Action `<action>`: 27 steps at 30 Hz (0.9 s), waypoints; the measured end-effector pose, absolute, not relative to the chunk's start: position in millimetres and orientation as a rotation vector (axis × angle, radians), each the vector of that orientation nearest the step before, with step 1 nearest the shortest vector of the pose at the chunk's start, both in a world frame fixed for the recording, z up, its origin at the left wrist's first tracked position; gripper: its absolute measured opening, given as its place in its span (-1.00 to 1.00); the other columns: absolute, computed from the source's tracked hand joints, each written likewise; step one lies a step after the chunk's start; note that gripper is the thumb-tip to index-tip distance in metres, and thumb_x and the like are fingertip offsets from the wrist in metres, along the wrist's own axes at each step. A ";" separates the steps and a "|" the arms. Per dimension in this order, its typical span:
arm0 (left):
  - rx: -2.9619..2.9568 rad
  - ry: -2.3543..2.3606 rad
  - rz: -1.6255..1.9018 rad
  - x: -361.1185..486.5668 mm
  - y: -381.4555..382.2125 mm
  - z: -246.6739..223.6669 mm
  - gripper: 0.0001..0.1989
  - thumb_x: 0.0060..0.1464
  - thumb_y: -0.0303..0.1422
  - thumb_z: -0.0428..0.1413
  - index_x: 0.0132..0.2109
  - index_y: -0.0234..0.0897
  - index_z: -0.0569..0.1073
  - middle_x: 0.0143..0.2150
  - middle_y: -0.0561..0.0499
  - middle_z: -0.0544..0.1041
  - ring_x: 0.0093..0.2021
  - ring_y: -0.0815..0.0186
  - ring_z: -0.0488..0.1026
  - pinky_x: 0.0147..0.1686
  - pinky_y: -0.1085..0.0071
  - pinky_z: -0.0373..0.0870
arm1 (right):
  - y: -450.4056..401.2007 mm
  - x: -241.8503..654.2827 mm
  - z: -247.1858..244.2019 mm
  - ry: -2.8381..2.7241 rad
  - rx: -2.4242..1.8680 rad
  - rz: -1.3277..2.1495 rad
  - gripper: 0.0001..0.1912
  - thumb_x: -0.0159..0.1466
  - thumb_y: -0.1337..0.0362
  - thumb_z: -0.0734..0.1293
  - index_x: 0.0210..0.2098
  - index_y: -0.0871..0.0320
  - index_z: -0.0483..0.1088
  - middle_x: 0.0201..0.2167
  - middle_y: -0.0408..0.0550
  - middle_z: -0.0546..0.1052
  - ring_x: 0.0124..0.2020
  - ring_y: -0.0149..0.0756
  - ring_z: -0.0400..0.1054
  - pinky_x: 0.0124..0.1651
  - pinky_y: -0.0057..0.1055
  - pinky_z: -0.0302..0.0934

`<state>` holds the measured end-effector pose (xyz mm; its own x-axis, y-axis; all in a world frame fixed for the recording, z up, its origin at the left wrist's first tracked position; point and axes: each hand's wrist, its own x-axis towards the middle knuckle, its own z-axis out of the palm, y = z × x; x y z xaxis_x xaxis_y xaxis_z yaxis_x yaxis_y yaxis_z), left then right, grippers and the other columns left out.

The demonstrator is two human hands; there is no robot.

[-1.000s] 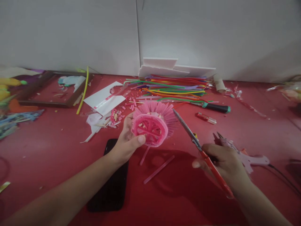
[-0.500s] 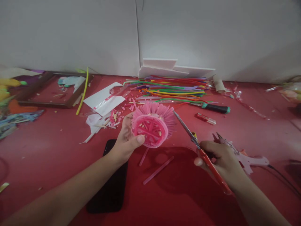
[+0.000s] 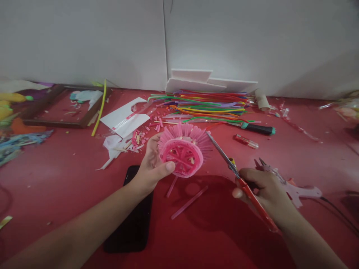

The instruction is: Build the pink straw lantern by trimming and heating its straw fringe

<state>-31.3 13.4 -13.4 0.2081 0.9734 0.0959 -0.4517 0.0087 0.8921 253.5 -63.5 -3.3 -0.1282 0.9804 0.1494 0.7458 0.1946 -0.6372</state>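
Some fingers of the left hand (image 3: 151, 164), its grip pinching the pink fringed ring (image 3: 183, 154) above the surface (image 3: 196, 243), are hidden; the right hand (image 3: 265, 192) clasps scissors (image 3: 246, 188), partly covering them.

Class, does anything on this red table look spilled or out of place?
Yes: small pink and beige pieces lie scattered beyond the left hand. They look spilled, unlike the coloured strands, which lie roughly parallel.

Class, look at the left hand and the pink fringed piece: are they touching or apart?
Touching. The head view shows it: the left hand holds the pink fringed piece, its thumb overlapping the rim.
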 end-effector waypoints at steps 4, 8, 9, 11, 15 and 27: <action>0.984 0.746 1.294 -31.8 13.1 -14.0 -0.29 -0.18 -0.11 0.50 0.10 -0.09 0.42 0.21 -0.10 0.45 0.26 -0.01 0.43 0.20 0.15 0.49 | -61.3 249.4 4.7 -1.915 -1.622 0.614 -0.29 0.25 -0.42 0.27 -0.58 0.08 0.15 -0.64 -0.29 0.04 -0.60 -0.44 -0.11 -0.56 -0.43 -0.23; 0.980 0.718 1.288 -32.0 12.7 -13.2 -0.31 -0.15 -0.13 0.49 0.11 -0.08 0.42 0.19 -0.09 0.49 0.23 0.00 0.48 0.19 0.12 0.50 | -59.4 245.5 11.5 -1.877 -1.616 0.676 -0.28 0.20 -0.43 0.31 -0.61 0.09 0.15 -0.65 -0.29 0.06 -0.60 -0.45 -0.10 -0.57 -0.44 -0.21; 0.975 0.696 1.270 -32.1 12.7 -13.2 -0.31 -0.13 -0.13 0.48 0.12 -0.08 0.40 0.17 -0.10 0.51 0.21 0.00 0.51 0.19 0.10 0.51 | -59.4 245.4 11.7 -1.869 -1.614 0.670 -0.28 0.20 -0.42 0.32 -0.61 0.09 0.15 -0.65 -0.29 0.06 -0.60 -0.45 -0.10 -0.56 -0.43 -0.21; 0.966 0.651 1.227 -32.3 12.8 -13.5 -0.31 -0.09 -0.13 0.46 0.14 -0.07 0.37 0.13 -0.11 0.56 0.17 0.00 0.55 0.17 0.07 0.52 | -59.9 246.1 10.3 -1.868 -1.610 0.648 -0.29 0.22 -0.39 0.33 -0.61 0.09 0.15 -0.65 -0.29 0.05 -0.60 -0.45 -0.11 -0.56 -0.42 -0.22; 0.962 0.665 1.240 -32.2 13.4 -14.1 -0.32 -0.09 -0.12 0.46 0.13 -0.08 0.37 0.08 -0.09 0.60 0.13 0.02 0.59 0.15 0.08 0.54 | -61.6 249.6 4.6 -1.903 -1.596 0.614 -0.32 0.25 -0.36 0.32 -0.60 0.09 0.18 -0.65 -0.29 0.05 -0.59 -0.44 -0.11 -0.55 -0.41 -0.23; 0.942 0.672 1.239 -29.8 12.4 -9.5 -0.31 -0.13 -0.17 0.48 0.13 -0.08 0.40 0.12 -0.10 0.59 0.22 -0.02 0.53 0.24 0.04 0.48 | -63.2 252.4 -0.9 -1.894 -1.617 0.597 -0.32 0.25 -0.37 0.32 -0.61 0.09 0.22 -0.65 -0.28 0.04 -0.59 -0.43 -0.13 -0.56 -0.40 -0.23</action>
<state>-29.8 12.4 -9.5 0.2228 0.9728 0.0631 -0.4772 0.0524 0.8772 252.4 -63.2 -0.9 -0.1040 0.9853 0.1356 0.7292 0.1682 -0.6633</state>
